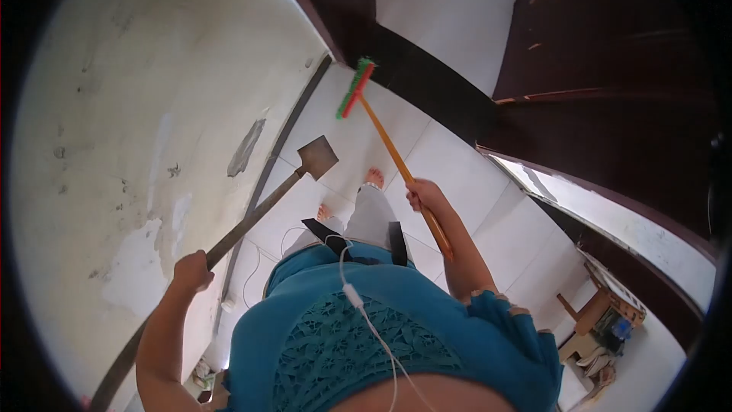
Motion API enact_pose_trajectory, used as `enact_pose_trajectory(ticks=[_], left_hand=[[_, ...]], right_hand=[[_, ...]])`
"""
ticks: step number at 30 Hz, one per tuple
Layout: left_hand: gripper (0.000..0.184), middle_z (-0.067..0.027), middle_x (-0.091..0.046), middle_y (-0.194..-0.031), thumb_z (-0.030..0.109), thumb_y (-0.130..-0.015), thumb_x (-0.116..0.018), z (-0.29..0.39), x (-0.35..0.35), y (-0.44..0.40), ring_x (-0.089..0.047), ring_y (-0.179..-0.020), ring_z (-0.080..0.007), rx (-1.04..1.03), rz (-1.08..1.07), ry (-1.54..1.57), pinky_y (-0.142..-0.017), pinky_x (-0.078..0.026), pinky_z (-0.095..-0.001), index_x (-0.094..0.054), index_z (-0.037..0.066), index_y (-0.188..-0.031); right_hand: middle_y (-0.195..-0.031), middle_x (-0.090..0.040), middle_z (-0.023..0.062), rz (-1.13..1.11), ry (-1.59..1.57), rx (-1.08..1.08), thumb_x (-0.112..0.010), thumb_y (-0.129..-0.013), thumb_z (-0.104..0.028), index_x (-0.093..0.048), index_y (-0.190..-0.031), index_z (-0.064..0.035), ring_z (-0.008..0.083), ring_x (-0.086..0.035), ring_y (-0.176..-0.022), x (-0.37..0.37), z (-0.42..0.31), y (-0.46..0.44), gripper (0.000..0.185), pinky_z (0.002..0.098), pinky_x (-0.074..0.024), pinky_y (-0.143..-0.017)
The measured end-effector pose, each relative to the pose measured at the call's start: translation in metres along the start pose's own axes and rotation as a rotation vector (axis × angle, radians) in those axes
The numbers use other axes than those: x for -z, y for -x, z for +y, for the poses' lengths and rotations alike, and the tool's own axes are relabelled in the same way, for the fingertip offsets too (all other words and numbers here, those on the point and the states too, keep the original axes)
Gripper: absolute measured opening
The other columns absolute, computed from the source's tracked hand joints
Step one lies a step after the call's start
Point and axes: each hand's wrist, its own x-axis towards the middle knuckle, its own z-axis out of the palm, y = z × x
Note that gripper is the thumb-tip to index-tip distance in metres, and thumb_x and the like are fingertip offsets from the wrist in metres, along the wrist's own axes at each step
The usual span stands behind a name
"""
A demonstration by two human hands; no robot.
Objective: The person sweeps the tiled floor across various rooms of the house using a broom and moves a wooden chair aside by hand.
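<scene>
My left hand (194,271) is wrapped around the long wooden handle of a shovel (255,215), whose square flat metal blade points forward over the white tiles. The handle's other end runs back past my left forearm. My right hand (424,195) grips the orange handle of a broom (386,140). Its red head with green bristles is by the dark door threshold, at the corner of the wall. My bare feet (374,177) show between the two tools.
A scuffed, peeling pale wall (114,152) runs along the left. Ahead is a dark threshold strip (435,72), with a dark wooden door (602,53) to the right. A small wooden rack (602,309) with shoes stands at lower right. A white cable (353,297) hangs down my front.
</scene>
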Motion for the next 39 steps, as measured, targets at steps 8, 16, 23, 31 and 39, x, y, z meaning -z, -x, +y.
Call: enact_pose_trajectory(ticks=[8,16,23,31,39], left_hand=[[0.034,-0.0123,-0.058,-0.079,0.037,-0.075,-0.052,0.051,0.115,-0.032,-0.056,-0.077,-0.0282,-0.107,0.15,-0.287,-0.067,-0.042,-0.0387,-0.051,0.005,-0.086],[0.022,-0.0079,-0.06,-0.08,0.029,-0.072,-0.055,0.116,0.236,-0.061,-0.057,-0.078,-0.0238,-0.261,0.349,-0.571,-0.064,-0.044,-0.0341,-0.061,0.009,-0.078],[0.02,-0.0083,-0.06,-0.085,0.022,-0.072,-0.052,0.157,0.309,-0.102,-0.056,-0.083,-0.0238,-0.267,0.355,-0.702,-0.068,-0.044,-0.0348,-0.061,0.009,-0.084],[0.021,-0.0066,-0.059,-0.093,0.013,-0.068,-0.055,0.186,0.383,-0.148,-0.056,-0.088,-0.0217,-0.281,0.372,-0.717,-0.071,-0.042,-0.0328,-0.061,0.01,-0.088],[0.027,-0.007,-0.058,-0.098,0.009,-0.066,-0.059,0.209,0.426,-0.184,-0.054,-0.093,-0.0217,-0.216,0.276,-0.763,-0.074,-0.041,-0.0321,-0.061,0.009,-0.093]], right_hand=[[-0.056,-0.043,0.0024,0.137,-0.424,-0.064,-0.048,-0.078,-0.016,-0.042,-0.078,-0.0074,0.0053,-0.034,-0.036,0.078,0.046,0.017,0.011,0.0202,-0.0337,-0.03],[-0.055,-0.042,0.0031,0.238,-0.129,0.049,-0.048,-0.077,-0.012,-0.042,-0.077,-0.0039,0.0084,-0.037,-0.037,0.057,0.016,0.074,0.011,0.0231,-0.0351,-0.031],[-0.054,-0.041,0.0019,0.196,-0.161,0.086,-0.048,-0.078,-0.013,-0.042,-0.079,-0.0063,0.008,-0.037,-0.037,0.033,-0.023,0.069,0.009,0.0223,-0.0343,-0.03],[-0.054,-0.04,0.0016,0.193,-0.211,0.079,-0.047,-0.079,-0.014,-0.04,-0.08,-0.0063,0.0077,-0.036,-0.037,0.037,-0.066,0.066,0.01,0.0215,-0.0339,-0.03],[-0.054,-0.04,0.0022,0.244,-0.228,0.057,-0.046,-0.077,-0.011,-0.039,-0.078,-0.006,0.0081,-0.037,-0.037,0.038,-0.08,0.067,0.009,0.0236,-0.0347,-0.031]])
